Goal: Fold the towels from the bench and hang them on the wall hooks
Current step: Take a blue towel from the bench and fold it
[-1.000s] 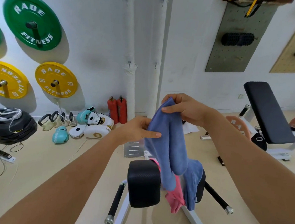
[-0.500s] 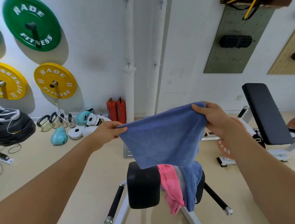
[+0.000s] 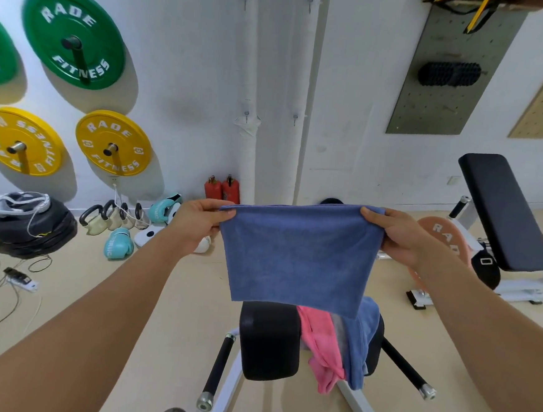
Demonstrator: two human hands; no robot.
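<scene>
Pulled level now, the blue towel (image 3: 298, 256) stretches between left hand (image 3: 197, 224) and right hand (image 3: 394, 235).

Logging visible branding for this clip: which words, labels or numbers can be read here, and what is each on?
"RADE FITNESS": green plate on the wall.
"RADE FITNESS": yellow plate on the wall.
"FITNESS", remainder unclear: left yellow plate.
"RA", remainder hidden: orange plate on the floor.
Teal boxing glove: lettering too blurred to read.

The blue towel (image 3: 298, 256), bunched and dangling a second ago, now hangs flat and doubled, its top edge level. The left hand (image 3: 200, 223) and right hand (image 3: 391, 234), earlier close together, are spread wide apart, each pinching an upper corner, and the towel's lower edge has lifted clear of the bench pad (image 3: 267, 342).
</scene>
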